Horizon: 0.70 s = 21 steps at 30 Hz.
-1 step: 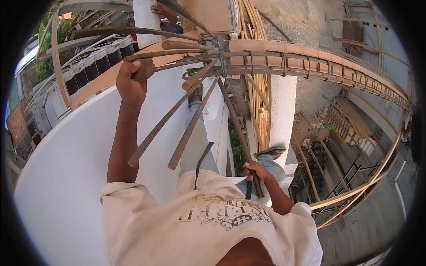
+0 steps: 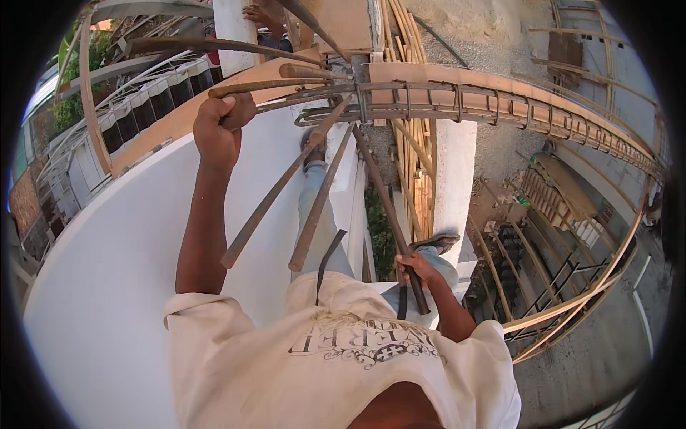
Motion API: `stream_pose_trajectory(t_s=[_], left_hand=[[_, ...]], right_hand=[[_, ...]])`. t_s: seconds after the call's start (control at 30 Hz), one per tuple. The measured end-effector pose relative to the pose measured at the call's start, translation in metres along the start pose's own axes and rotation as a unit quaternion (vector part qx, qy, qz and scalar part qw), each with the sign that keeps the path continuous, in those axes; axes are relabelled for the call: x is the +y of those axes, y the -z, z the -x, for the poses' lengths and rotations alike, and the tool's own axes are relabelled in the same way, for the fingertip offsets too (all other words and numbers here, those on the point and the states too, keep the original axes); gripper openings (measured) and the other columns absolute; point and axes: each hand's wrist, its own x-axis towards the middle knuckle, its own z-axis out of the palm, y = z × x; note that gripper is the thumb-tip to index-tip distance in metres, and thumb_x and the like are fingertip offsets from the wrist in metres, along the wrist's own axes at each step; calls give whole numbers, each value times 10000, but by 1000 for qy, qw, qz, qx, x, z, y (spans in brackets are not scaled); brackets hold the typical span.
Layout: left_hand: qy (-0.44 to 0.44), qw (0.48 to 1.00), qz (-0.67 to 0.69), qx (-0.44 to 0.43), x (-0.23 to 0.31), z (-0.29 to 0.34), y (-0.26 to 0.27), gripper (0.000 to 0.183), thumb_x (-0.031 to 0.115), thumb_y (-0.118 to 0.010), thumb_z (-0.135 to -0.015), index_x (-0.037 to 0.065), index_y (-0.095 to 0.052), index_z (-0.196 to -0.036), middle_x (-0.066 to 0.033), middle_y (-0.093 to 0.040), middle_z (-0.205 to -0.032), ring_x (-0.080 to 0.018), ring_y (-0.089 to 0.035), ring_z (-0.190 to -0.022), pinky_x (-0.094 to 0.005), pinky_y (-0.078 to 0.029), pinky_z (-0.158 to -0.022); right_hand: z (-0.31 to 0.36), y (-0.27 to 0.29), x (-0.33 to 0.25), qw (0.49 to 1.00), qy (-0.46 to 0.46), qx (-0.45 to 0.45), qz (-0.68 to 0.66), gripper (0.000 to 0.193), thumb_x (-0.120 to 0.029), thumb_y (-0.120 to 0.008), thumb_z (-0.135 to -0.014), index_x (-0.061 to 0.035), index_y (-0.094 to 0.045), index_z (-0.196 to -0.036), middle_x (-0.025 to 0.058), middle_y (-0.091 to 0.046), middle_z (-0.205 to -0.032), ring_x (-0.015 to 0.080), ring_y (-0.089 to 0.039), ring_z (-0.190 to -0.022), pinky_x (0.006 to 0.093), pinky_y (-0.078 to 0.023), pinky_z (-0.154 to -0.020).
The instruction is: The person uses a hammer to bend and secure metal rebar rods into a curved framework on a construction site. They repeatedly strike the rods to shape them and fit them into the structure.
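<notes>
My left hand (image 2: 225,125) is closed round one rusty steel reinforcing bar (image 2: 275,84) near its free end. My right hand (image 2: 420,269) grips a second bar (image 2: 382,191) close to its lower end. Both belong to a cluster of upright column bars that fans out from a tie ring (image 2: 359,93). Between my hands, two more bars (image 2: 312,218) of the cluster slant toward me, touched by neither hand. From the cluster, a horizontal cage of bars and stirrups (image 2: 493,104) runs off to the right.
My feet straddle a gap between a white slab (image 2: 121,236) and a white ledge (image 2: 451,171). Long wooden strips (image 2: 423,186) lie beyond. Lower ground with timber framing (image 2: 543,264) drops away at right. Another person's hand (image 2: 256,13) shows at the top by a white post (image 2: 234,32).
The free ends of the bars have shifted slightly to the right. My left hand has moved right with its bar, and my right hand a little too. Both grips stay closed.
</notes>
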Motion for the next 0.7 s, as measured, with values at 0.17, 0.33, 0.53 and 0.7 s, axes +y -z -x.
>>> stream_pose_trajectory(t_s=[0.17,0.33,0.53,0.7], left_hand=[[-46,998,23,27,-10,11,7,348,210,-412,-846,94,-241,-565,1,-235,-536,-150,-240,-546,-324,-239,-585],[-95,983,76,140,-18,2,0,327,191,-398,-882,101,-284,-589,5,-308,-595,-134,-287,-586,-325,-260,-589],[-122,973,85,176,-31,-11,-3,290,208,-411,-875,76,-383,-619,-2,-337,-612,-121,-316,-589,-286,-264,-573],[-155,963,33,217,-39,-20,2,298,158,-389,-861,-10,-498,-641,7,-381,-556,-81,-318,-520,-255,-253,-484]], right_hand=[[-29,5,-10,798,132,389,442,302,-313,-683,-769,-42,-562,-715,8,-468,-537,135,-468,-417,307,-396,-424],[-27,35,-18,982,-33,135,125,202,-252,-631,-795,-106,-510,-725,-28,-395,-525,105,-373,-391,299,-320,-393],[11,-10,-2,998,12,58,37,297,-279,-610,-875,-158,-384,-725,-76,-325,-545,40,-301,-395,228,-248,-354],[33,-75,22,983,-32,-56,-172,255,-258,-599,-873,-120,-434,-736,-50,-381,-544,67,-377,-398,243,-271,-343]])
